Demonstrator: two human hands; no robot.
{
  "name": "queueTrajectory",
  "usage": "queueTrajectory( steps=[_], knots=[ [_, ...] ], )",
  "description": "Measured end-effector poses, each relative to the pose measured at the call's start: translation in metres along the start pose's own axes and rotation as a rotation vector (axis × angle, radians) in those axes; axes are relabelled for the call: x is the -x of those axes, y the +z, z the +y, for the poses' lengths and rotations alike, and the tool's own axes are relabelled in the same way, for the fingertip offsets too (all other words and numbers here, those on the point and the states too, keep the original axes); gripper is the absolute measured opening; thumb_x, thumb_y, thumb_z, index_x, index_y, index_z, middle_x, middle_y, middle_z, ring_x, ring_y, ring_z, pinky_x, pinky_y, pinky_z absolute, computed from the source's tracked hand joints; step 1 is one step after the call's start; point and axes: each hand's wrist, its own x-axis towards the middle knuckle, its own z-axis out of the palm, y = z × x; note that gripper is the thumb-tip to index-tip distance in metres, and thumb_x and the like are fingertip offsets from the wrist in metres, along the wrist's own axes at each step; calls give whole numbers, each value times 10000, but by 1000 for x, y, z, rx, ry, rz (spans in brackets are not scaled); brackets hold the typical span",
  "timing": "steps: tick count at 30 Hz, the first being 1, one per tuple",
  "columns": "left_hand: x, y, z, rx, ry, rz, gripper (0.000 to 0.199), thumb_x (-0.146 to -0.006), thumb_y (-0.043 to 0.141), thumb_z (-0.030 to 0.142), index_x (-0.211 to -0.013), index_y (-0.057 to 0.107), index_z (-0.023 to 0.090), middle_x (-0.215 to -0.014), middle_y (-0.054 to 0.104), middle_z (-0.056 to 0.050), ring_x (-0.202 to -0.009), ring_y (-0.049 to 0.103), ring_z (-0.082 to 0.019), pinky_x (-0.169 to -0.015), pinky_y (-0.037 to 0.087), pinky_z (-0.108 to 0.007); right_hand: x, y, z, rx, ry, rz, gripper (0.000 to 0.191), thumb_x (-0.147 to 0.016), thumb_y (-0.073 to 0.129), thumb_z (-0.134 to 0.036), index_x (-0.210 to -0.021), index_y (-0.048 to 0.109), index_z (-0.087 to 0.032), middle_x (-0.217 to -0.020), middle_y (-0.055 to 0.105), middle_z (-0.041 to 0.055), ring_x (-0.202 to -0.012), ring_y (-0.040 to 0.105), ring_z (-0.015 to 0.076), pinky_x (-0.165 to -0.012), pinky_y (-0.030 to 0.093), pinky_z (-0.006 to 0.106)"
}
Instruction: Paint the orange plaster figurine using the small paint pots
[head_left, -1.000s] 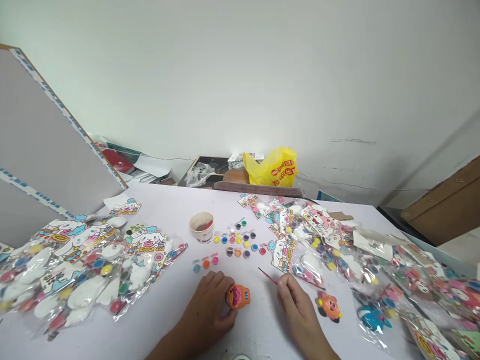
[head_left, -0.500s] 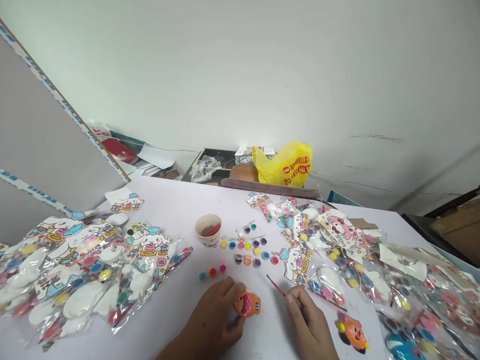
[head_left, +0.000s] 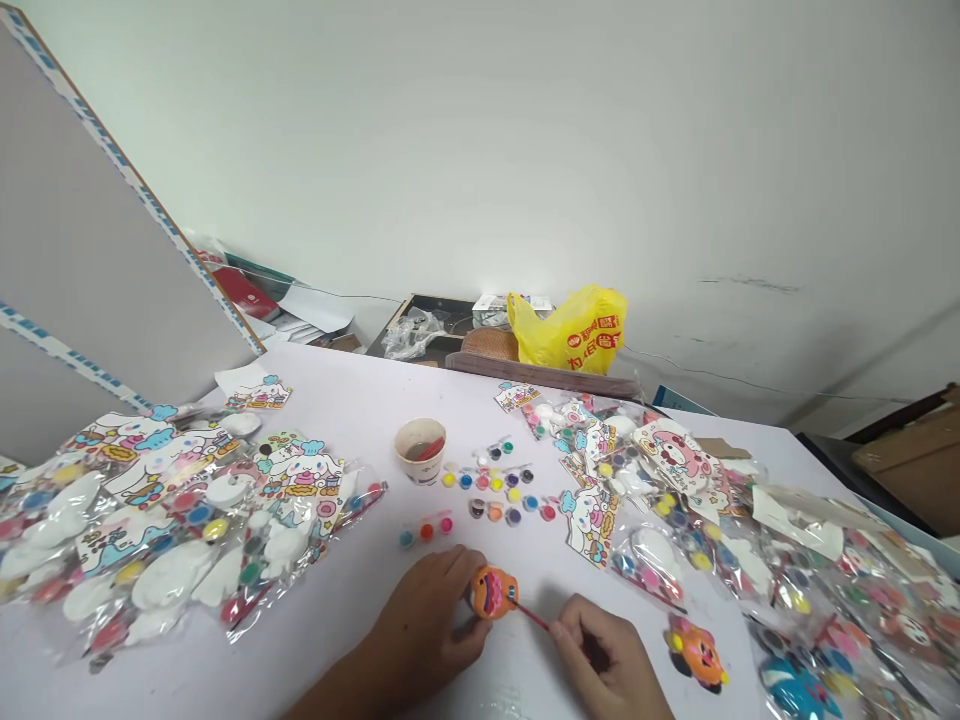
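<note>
My left hand (head_left: 431, 620) grips a small orange painted figurine (head_left: 493, 592) by its left side, its decorated face turned up; pink and dark patches show on it. My right hand (head_left: 604, 655) pinches a thin red paintbrush (head_left: 534, 616), and the brush tip meets the figurine's right part near some blue marks. Beyond the hands lie small paint pots (head_left: 495, 482) in several colours, with a short strip of three pots (head_left: 426, 531) nearer my left hand. A paper cup (head_left: 420, 452) behind them holds liquid and a red object.
Clear bags with white figurines and paints (head_left: 172, 560) cover the table's left side; more bags (head_left: 660, 490) spread along the right. A finished-looking orange figurine (head_left: 697, 652) lies right of my right hand, near a blue figurine (head_left: 796, 690). A yellow plastic bag (head_left: 574, 335) sits at the back.
My right hand has brought the brush left, and its tip now touches the figurine instead of standing apart from it. The left hand keeps its hold, with the figurine slightly raised in view.
</note>
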Motion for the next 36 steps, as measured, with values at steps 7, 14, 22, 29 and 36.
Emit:
queueTrajectory(
  steps=[7,14,22,29,36],
  knots=[
    [2,-6,-2,64,-4,-30,260,-794,570,125,-1023,525,239,-954,595,-8,-867,544,-201,-797,416,-313,3,1,-2,77,-3,-105,534,-908,448,-609,-567,360,-208,-539,327,-44,-514,319,116,-499,263,249],
    [3,-4,-5,60,-4,-32,294,-810,572,127,-1071,513,246,-954,586,3,-863,537,-202,-790,401,-314,2,-3,-1,78,7,-163,411,-906,534,-459,-605,416,-205,-560,363,-48,-528,348,116,-507,278,243],
    [5,-5,-2,34,11,-56,219,-844,572,164,-1044,525,237,-949,583,-3,-851,526,-205,-779,388,-315,4,1,-3,65,30,-125,466,-898,497,-566,-608,395,-216,-554,334,-51,-527,322,121,-512,263,257],
    [4,-6,-2,29,3,-72,224,-837,557,159,-1046,523,234,-948,582,-7,-842,522,-206,-779,391,-323,4,0,-4,70,10,-135,458,-901,507,-549,-605,405,-216,-548,346,-51,-520,320,118,-503,258,259],
    [6,-5,1,22,1,-81,257,-840,571,153,-1077,520,240,-995,591,-13,-888,532,-216,-817,390,-340,5,3,-10,88,0,-85,440,-897,525,-521,-605,398,-218,-544,382,-48,-512,333,114,-492,280,248]
  ],
)
